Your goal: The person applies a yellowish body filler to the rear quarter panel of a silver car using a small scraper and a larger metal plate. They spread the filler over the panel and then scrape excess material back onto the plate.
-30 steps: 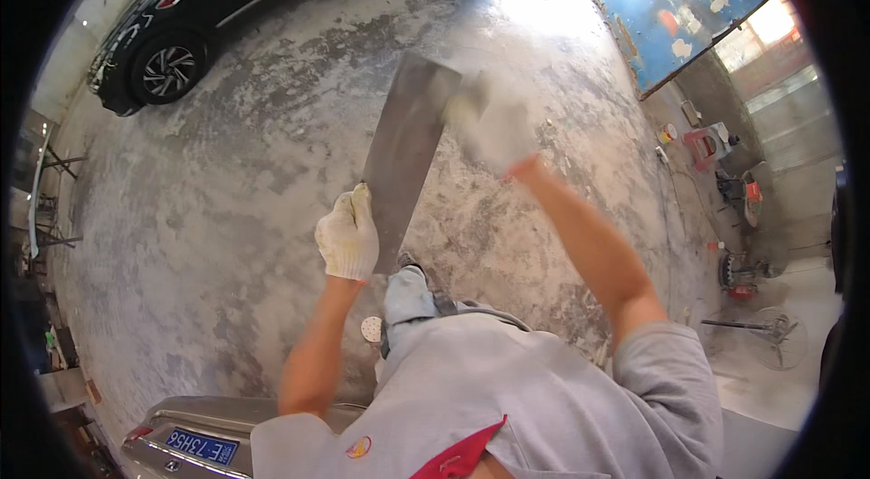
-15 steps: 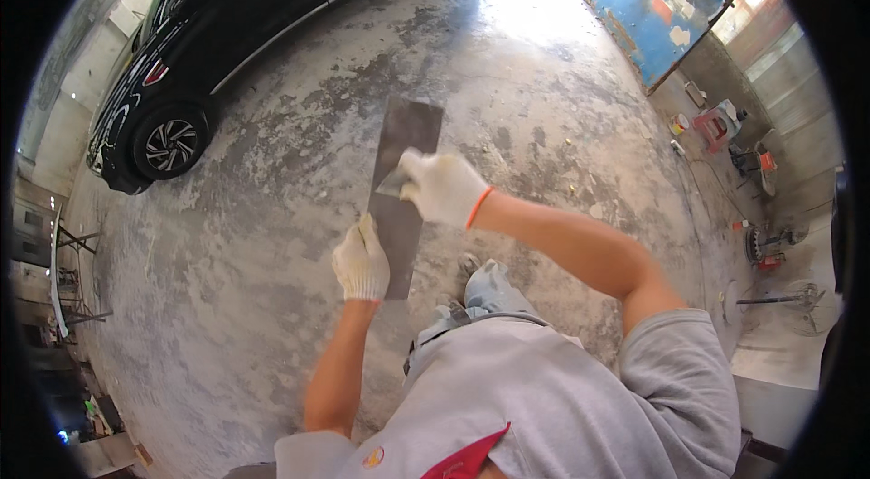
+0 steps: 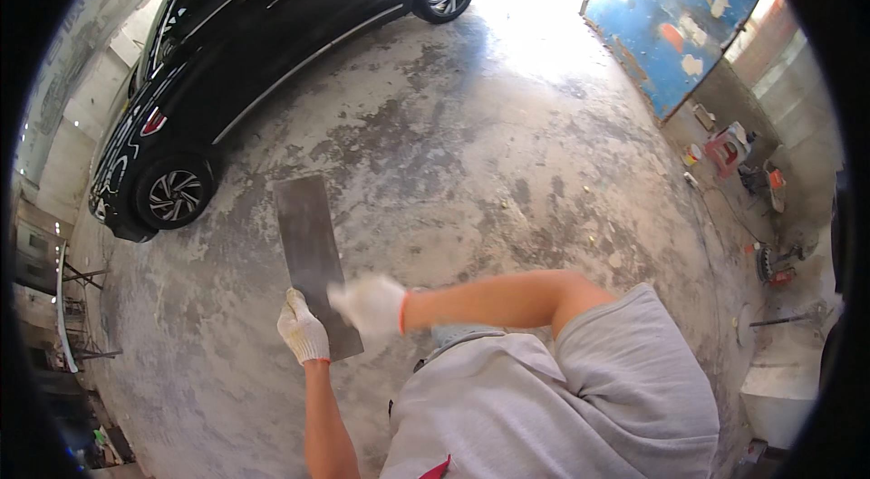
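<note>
Grey panel (image 3: pixel 311 239) points away, long axis leaning left; your left hand (image 3: pixel 303 330) clasps it; your right hand (image 3: pixel 375 305) blurs, can't tell its grip.

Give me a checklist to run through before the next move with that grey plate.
1. Left hand grips the grey plate: ok, at the left edge, toward the near end.
2. Gloves on both hands: ok, both pale.
3. Right hand in a clear position on the plate: cannot tell; it is blurred and overlaps the plate's right edge in view.
4. Tool in the right hand: cannot tell, blurred.
5. Plate apart from the black car: ok, floor shows between them.
6. Red stool out of the way: ok, far to the right.
</note>
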The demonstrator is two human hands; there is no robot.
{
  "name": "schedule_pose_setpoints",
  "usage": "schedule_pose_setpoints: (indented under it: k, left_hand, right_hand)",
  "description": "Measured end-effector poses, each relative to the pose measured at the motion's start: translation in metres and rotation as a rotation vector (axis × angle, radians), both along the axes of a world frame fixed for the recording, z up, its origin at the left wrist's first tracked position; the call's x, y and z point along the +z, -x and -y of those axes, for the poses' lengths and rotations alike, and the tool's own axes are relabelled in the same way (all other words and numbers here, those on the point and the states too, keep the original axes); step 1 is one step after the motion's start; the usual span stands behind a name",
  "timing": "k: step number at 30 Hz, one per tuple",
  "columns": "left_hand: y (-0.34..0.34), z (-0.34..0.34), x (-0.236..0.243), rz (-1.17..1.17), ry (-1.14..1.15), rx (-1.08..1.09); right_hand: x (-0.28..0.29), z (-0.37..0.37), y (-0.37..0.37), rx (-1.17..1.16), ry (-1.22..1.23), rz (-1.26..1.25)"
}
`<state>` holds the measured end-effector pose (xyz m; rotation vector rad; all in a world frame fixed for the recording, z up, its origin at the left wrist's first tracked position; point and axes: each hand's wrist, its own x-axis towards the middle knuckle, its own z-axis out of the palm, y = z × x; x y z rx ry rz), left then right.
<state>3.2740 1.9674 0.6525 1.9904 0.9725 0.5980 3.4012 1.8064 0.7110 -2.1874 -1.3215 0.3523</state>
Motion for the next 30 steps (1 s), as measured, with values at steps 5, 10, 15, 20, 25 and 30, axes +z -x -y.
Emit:
schedule_pose_setpoints:
  k: [5,10,15,20,25,30]
  left_hand:
    - [-0.039,-0.060,0.020,0.131,-0.262,-0.026]
    - [-0.076,-0.093,0.024,-0.018,-0.044,0.162]
    - [-0.073,-0.124,0.025,-0.177,-0.068,0.233]
    - [-0.064,-0.162,0.004,-0.176,-0.690,0.030]
    - [-0.063,-0.203,-0.022,0.005,-0.068,0.235]
    - [-0.059,-0.278,-0.046,0.077,-0.078,0.292]
  right_hand:
    - [-0.095,-0.091,-0.034,0.153,0.126,0.336]
    - [-0.100,-0.110,-0.045,0.270,0.069,0.130]
    - [-0.101,-0.171,-0.112,0.218,-0.249,0.659]
    - [-0.053,-0.230,-0.140,0.162,-0.125,0.841]
    - [-0.039,-0.279,-0.121,-0.103,-0.371,-0.136]
    - [-0.052,-0.355,-0.122,0.414,0.089,-0.136]
